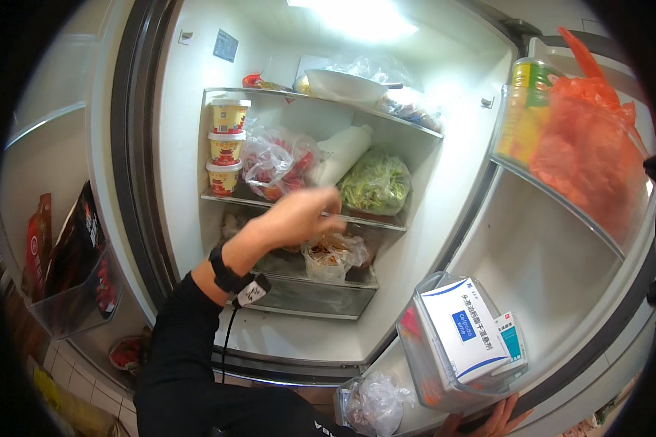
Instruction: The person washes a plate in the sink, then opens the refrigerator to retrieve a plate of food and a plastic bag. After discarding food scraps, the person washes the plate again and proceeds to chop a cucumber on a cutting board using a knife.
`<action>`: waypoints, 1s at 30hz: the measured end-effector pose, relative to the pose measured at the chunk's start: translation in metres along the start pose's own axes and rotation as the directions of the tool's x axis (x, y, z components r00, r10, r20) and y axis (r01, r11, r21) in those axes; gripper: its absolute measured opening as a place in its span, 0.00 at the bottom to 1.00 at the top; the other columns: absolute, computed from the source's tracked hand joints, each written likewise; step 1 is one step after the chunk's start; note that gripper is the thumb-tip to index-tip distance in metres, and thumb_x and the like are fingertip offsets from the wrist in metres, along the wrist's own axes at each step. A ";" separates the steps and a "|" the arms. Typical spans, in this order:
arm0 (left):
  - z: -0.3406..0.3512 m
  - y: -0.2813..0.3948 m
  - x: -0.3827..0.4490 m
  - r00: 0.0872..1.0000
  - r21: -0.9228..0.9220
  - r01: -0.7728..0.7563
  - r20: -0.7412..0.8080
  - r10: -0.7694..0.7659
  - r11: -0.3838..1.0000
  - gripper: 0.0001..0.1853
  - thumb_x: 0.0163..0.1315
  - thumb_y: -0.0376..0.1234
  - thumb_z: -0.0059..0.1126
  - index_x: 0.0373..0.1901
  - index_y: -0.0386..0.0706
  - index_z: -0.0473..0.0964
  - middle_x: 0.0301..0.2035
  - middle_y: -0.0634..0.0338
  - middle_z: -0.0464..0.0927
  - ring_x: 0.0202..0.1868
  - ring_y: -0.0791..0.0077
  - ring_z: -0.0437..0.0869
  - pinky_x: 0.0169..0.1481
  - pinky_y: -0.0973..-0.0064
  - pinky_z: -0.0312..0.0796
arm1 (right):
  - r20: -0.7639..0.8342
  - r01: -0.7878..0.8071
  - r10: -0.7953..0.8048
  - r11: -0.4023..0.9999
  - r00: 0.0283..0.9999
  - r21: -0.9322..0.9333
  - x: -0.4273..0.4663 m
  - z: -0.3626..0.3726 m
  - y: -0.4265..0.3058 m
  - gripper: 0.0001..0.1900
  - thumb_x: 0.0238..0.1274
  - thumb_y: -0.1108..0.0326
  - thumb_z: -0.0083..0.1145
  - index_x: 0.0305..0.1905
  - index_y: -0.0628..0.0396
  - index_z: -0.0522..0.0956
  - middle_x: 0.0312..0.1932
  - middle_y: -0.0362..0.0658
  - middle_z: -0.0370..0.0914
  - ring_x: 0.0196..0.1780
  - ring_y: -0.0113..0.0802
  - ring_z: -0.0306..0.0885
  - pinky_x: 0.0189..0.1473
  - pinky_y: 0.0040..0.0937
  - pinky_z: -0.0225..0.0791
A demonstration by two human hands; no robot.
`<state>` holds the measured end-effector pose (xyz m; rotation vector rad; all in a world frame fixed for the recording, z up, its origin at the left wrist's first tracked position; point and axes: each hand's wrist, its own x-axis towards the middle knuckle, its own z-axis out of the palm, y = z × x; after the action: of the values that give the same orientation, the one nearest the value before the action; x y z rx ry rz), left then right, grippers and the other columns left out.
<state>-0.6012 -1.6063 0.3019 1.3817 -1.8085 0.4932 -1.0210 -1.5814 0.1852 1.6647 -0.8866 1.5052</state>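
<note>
My left hand [300, 216], blurred and with bent fingers, is in front of the middle glass shelf [380, 223] of an open refrigerator. Whether anything is between its fingers cannot be seen. Behind it are a clear bag of red items [279, 161], a white bottle lying tilted [341, 153] and a bag of green leafy vegetables [376, 183]. Below the hand sits a knotted plastic bag of brownish food [328, 257]. At lower right, my right hand [497, 420] curls its fingers over the edge of the right door [557, 385], partly cut off by the frame.
Three stacked paper tubs [225, 147] stand at the shelf's left. Above is a white bowl [341, 87]. The right door carries a red plastic bag [585, 147], a tall can [527, 104] and a clear bin holding a medicine box [464, 328]. The left door holds packets [74, 240].
</note>
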 end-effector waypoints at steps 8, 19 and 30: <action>-0.074 -0.016 0.129 0.838 0.498 0.226 -0.538 0.094 0.837 0.29 0.53 0.41 0.63 0.54 0.43 0.62 0.49 0.51 0.66 0.40 0.56 0.79 0.42 0.64 0.73 | 0.029 -0.023 0.021 0.997 0.999 0.078 -0.003 -0.004 0.005 0.28 0.59 0.51 0.53 0.56 0.62 0.66 0.53 0.49 0.71 0.56 0.53 0.70 0.63 0.68 0.45; -0.072 -0.042 0.166 0.921 0.592 0.284 -0.387 -0.043 0.755 0.27 0.51 0.42 0.63 0.47 0.38 0.64 0.45 0.46 0.66 0.46 0.48 0.74 0.51 0.61 0.68 | 0.012 -0.033 0.032 0.992 0.999 0.121 -0.001 -0.005 0.006 0.26 0.56 0.56 0.57 0.55 0.61 0.68 0.53 0.51 0.71 0.58 0.48 0.70 0.66 0.63 0.45; -0.112 -0.025 0.163 0.898 0.539 0.239 -0.438 0.027 0.808 0.27 0.51 0.42 0.64 0.44 0.33 0.66 0.44 0.42 0.70 0.45 0.45 0.75 0.50 0.61 0.69 | 0.042 -0.041 0.037 0.994 0.998 0.098 -0.004 -0.003 0.007 0.27 0.57 0.54 0.56 0.56 0.61 0.67 0.55 0.51 0.69 0.60 0.50 0.67 0.66 0.63 0.44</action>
<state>-0.5537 -1.6366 0.4927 1.6016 -1.2426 1.2687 -1.0289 -1.5820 0.1815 1.7639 -0.8834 1.5694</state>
